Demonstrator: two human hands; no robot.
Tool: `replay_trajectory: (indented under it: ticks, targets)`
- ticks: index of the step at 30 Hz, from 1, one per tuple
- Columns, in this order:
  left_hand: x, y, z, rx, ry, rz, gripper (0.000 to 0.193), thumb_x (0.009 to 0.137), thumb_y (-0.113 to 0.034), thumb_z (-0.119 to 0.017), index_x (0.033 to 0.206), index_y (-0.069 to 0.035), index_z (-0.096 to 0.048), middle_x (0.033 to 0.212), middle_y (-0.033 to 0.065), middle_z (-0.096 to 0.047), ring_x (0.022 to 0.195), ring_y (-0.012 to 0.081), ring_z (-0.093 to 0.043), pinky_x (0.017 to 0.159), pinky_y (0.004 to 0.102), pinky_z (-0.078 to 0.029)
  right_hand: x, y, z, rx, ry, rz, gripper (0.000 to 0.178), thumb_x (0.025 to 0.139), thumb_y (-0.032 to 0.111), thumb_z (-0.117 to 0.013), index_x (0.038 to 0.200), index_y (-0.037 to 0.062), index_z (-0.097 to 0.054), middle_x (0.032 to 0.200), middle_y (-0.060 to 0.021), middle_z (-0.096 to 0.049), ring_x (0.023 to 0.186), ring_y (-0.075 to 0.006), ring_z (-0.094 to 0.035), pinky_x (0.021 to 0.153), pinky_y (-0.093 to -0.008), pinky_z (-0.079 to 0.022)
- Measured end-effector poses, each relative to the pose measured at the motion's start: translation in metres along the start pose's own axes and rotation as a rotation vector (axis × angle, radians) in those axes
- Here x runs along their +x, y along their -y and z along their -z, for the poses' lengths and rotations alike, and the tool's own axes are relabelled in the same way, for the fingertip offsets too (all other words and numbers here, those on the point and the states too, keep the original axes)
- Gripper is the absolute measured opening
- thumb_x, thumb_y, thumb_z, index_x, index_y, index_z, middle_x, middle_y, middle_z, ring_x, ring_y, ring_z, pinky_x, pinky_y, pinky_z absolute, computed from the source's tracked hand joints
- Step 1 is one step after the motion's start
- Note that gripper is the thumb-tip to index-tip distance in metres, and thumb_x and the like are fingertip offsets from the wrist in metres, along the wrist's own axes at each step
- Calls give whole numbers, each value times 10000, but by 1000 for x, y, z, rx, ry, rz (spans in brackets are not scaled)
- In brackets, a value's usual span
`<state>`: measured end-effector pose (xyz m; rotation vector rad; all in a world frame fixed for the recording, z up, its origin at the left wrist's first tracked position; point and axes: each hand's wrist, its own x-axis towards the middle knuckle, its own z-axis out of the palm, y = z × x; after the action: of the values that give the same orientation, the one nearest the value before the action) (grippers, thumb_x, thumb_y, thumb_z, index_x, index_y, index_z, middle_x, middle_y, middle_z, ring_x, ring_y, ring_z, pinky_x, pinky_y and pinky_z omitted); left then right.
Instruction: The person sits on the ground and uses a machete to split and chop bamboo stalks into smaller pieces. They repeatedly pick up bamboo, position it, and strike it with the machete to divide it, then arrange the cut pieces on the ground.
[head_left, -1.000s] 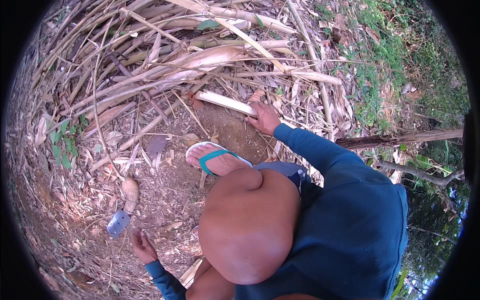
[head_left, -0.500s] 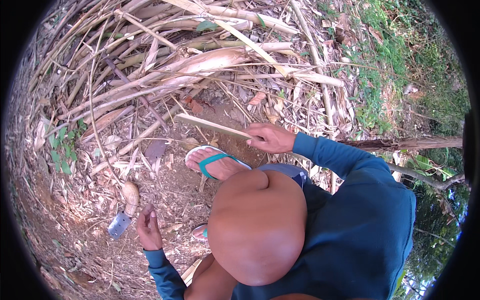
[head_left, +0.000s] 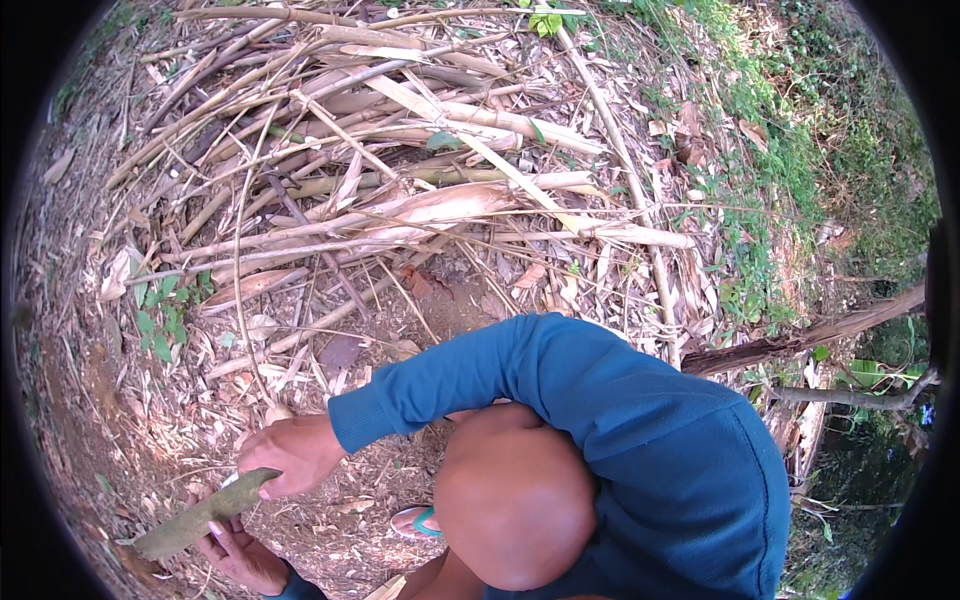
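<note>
A flat strip of bamboo point(head_left: 185, 530), greenish and mottled on the side that shows, slants across the lower left between my two hands. My right hand point(head_left: 290, 455) reaches across from the right and is closed on its upper end. My left hand point(head_left: 243, 558) comes up from the bottom edge, its thumb and fingers closed around the strip farther down. Just behind my right hand, a small brown rounded end point(head_left: 278, 412) shows on the ground; the metal piece joined to it is mostly hidden. A pale sliver point(head_left: 230, 480) peeks out between the hands.
Dry canes and split stalks point(head_left: 400, 205) lie heaped across the top, with leaf litter around them. A green plant point(head_left: 160, 315) grows at left. My bent knee point(head_left: 515, 500) and a sandalled foot point(head_left: 415, 522) are close by. A log point(head_left: 810, 330) lies at right.
My right hand has swung from the upper middle to the lower left with the bamboo strip, turning its greenish side up. My left hand has moved down and closed on the strip. The view has shifted.
</note>
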<state>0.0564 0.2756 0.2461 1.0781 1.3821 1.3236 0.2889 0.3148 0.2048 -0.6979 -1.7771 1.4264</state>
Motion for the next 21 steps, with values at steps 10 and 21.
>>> replay_trajectory:
  ticks: [10,21]
  targets:
    - [-17,-38,54,210,-410,-142,385,860,-137,-764,1051,121,-551,992,279,-613,932,377,-647,860,506,-589,-6,-17,-26,-138,53,-180,622,872,314,-617,1397,57,-403,1382,-186,-415,1179,-365,-535,960,-483,-459]
    - [-40,10,180,480,-393,-181,436,1005,-231,-592,1308,75,-524,1228,187,-604,1097,248,-607,967,382,-521,-102,-116,-22,-596,431,-445,278,863,244,-597,1015,13,-620,999,-215,-655,979,-398,-633,856,-503,-507]
